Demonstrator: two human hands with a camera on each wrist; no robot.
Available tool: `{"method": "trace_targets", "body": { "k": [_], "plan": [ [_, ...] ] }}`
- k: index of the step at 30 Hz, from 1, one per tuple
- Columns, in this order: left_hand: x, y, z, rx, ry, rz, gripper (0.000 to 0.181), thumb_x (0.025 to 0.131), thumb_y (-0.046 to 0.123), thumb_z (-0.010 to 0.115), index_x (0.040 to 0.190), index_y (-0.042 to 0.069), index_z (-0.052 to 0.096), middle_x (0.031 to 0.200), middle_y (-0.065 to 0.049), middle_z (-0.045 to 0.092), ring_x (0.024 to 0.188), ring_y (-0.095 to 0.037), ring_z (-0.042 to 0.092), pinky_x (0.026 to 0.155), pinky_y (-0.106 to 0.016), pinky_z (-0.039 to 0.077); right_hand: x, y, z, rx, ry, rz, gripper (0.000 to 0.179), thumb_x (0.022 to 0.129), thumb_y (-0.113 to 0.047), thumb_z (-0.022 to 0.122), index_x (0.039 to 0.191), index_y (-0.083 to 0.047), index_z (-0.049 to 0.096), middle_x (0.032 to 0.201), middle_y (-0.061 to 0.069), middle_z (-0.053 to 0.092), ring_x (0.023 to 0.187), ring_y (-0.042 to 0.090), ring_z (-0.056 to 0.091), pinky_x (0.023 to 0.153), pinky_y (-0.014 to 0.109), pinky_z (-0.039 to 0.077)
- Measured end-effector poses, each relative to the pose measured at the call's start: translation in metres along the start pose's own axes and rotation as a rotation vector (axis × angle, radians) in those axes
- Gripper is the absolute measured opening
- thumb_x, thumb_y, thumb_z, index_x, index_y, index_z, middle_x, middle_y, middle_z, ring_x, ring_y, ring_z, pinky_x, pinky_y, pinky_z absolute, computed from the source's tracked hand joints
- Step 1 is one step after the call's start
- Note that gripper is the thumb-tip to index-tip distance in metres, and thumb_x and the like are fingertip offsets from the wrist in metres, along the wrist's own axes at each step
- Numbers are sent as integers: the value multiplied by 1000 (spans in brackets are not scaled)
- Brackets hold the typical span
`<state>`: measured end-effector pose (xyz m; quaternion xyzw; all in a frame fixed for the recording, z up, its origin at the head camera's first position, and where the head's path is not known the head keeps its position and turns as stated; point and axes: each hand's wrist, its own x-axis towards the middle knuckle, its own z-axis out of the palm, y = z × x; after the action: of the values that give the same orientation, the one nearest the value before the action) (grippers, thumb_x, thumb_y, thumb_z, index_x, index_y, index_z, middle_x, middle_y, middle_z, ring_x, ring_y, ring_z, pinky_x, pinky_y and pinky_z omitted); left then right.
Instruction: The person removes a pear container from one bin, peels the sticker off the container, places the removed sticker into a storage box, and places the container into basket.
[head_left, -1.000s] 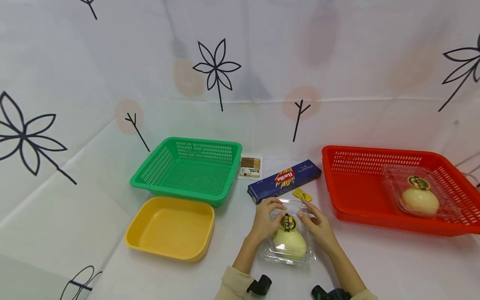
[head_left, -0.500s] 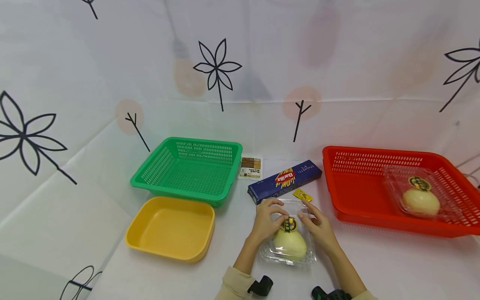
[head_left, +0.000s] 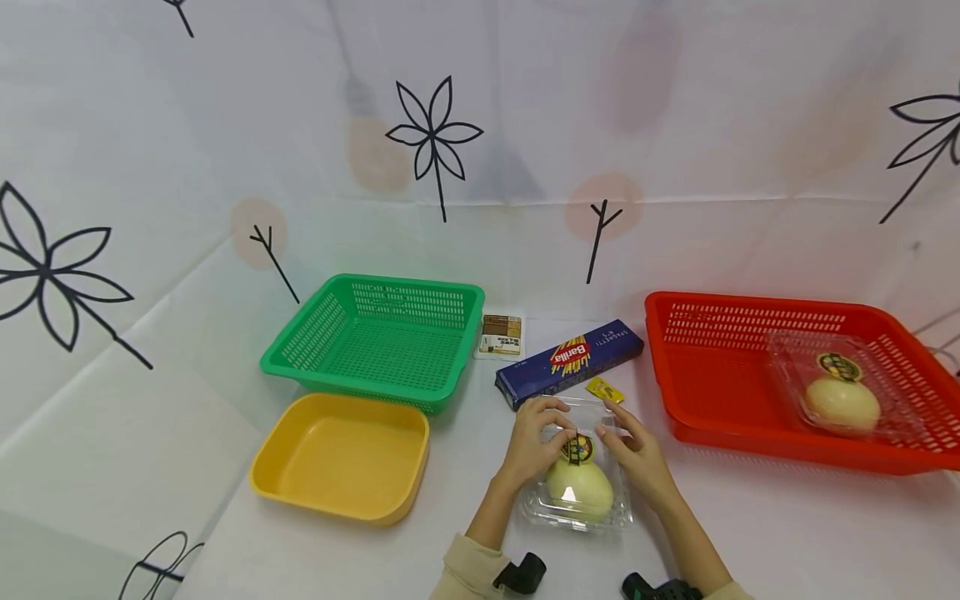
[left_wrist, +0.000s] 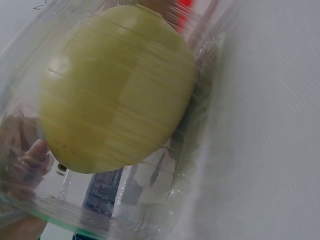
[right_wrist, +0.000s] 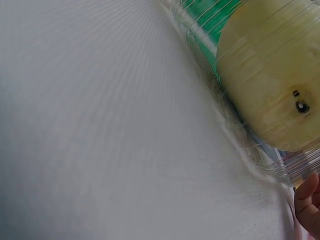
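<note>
A clear plastic clamshell box (head_left: 585,523) lies on the white table with a round pale yellow fruit (head_left: 580,490) inside. On its lid sits a round black and yellow sticker (head_left: 577,449). My left hand (head_left: 531,442) grips the box's far left side, its fingers curled and its thumb at the sticker. On the far right side my right hand (head_left: 641,457) holds the box, index finger along the far corner. The left wrist view is mostly filled by the fruit (left_wrist: 117,90) behind the clear plastic. In the right wrist view, my right fingers (right_wrist: 307,205) sit at the box's corner.
A blue spaghetti box (head_left: 570,360) and a small yellow packet (head_left: 604,389) lie just beyond. Right stands a red basket (head_left: 738,437) holding another boxed fruit (head_left: 842,404). A green basket (head_left: 367,387), a yellow tub (head_left: 341,508) and a brown and white packet (head_left: 501,335) are left.
My left thumb and fingers have shifted slightly over the sticker, and the box has moved very slightly toward me. The right hand has hardly moved.
</note>
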<state>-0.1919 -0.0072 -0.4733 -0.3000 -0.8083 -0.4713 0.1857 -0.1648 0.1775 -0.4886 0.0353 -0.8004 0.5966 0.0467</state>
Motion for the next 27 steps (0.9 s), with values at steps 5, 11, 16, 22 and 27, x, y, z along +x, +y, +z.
{"method": "trace_targets", "body": {
  "k": [5, 11, 16, 22, 27],
  "plan": [
    [-1, -4, 0, -82, -14, -42, 6, 76, 6, 71, 76, 1, 71, 101, -11, 66, 102, -26, 55, 94, -35, 40, 0, 0, 0, -5, 2, 7, 51, 94, -18, 57, 140, -6, 42, 127, 27, 49, 95, 35, 60, 75, 20, 47],
    [-1, -8, 1, -132, 11, -24, 6, 77, 6, 71, 77, 1, 70, 100, -10, 67, 101, -25, 56, 94, -33, 40, 0, 1, 1, 1, 11, -3, 50, 94, -17, 58, 140, -5, 43, 123, 26, 52, 91, 31, 61, 73, 20, 48],
    [-1, -7, 2, -176, 29, -42, 5, 76, 2, 71, 76, -2, 69, 100, -13, 67, 101, -30, 56, 94, -36, 40, -1, 2, 1, 15, 19, -9, 49, 93, -16, 58, 138, -5, 44, 119, 24, 53, 86, 21, 61, 72, 21, 48],
    [0, 11, -8, -243, 22, -62, 5, 75, -7, 68, 77, -10, 65, 99, -26, 64, 100, -42, 54, 94, -41, 40, -1, 3, 2, 24, 27, -29, 48, 93, -14, 59, 137, -4, 45, 117, 24, 54, 83, 21, 61, 68, 23, 47],
    [3, 29, -21, -288, -15, -112, 6, 76, -8, 66, 78, -13, 63, 101, -29, 62, 102, -44, 52, 96, -37, 39, -1, 4, 2, 17, 28, -35, 47, 93, -14, 58, 137, -4, 45, 117, 25, 54, 84, 23, 61, 67, 23, 47]
  ]
}}
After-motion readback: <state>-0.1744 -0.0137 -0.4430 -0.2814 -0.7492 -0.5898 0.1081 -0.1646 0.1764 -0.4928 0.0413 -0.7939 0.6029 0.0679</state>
